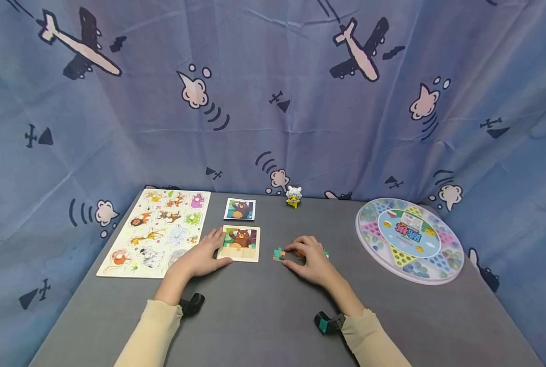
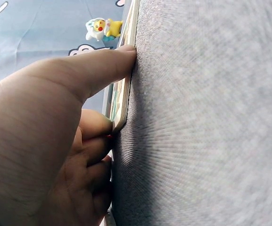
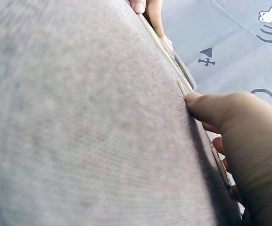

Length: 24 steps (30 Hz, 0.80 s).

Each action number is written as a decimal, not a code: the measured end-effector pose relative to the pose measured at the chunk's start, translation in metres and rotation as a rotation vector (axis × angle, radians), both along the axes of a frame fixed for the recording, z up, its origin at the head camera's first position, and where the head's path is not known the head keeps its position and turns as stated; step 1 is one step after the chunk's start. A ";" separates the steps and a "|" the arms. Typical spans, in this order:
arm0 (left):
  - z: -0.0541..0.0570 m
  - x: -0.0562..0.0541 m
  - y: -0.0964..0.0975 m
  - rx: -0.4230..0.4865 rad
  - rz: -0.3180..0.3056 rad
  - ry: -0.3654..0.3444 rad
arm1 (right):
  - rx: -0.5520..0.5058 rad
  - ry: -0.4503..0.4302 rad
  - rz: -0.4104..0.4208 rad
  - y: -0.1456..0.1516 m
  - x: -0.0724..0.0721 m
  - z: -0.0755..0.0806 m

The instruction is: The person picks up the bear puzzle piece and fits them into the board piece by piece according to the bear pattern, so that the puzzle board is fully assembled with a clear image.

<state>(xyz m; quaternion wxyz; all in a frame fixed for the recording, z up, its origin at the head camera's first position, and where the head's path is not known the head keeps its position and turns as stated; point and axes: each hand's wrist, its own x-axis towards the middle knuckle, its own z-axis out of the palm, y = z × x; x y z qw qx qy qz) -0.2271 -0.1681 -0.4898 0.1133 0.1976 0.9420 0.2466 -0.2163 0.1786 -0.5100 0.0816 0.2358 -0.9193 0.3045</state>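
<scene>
Right hand point(image 1: 312, 261) pinches a green-and-orange jigsaw piece point(image 1: 279, 254) on the grey worktop point(image 1: 263, 321), near the right edge of the square pale-wood tray point(image 1: 246, 254)! Likely light, stiff, best gripped by its sides; left hand point(image 1: 203, 255) touches the tray's near-left corner.

Nothing readable; lettering point(image 1: 408, 231) on round board point(image 1: 410, 248) (red, blue) too small.

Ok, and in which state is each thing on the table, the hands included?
Left hand: holding the puzzle tray at its corner.
Right hand: fingers holding the green-and-orange piece.
Puzzle tray: partly filled, near part bare wood.
Green-and-orange piece: outside the tray.
Other pieces: mostly hidden by the right hand.
Picture card: flat, face up.
Animal board: face up, partly hidden.
Round game board: face up.
Figurine: upright.
</scene>
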 end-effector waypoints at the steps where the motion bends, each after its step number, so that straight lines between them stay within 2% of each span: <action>1: 0.000 0.000 0.000 0.000 0.002 -0.002 | 0.000 0.005 0.002 0.000 0.000 0.000; 7: 0.000 0.003 -0.001 -0.002 0.014 -0.016 | -0.010 0.014 0.004 -0.004 0.002 -0.002; 14: 0.002 0.002 -0.001 -0.001 0.001 0.003 | 0.008 0.037 -0.008 -0.006 0.000 -0.003; 24: 0.002 0.002 0.002 0.000 0.003 -0.011 | 0.048 0.034 0.035 -0.005 -0.001 -0.003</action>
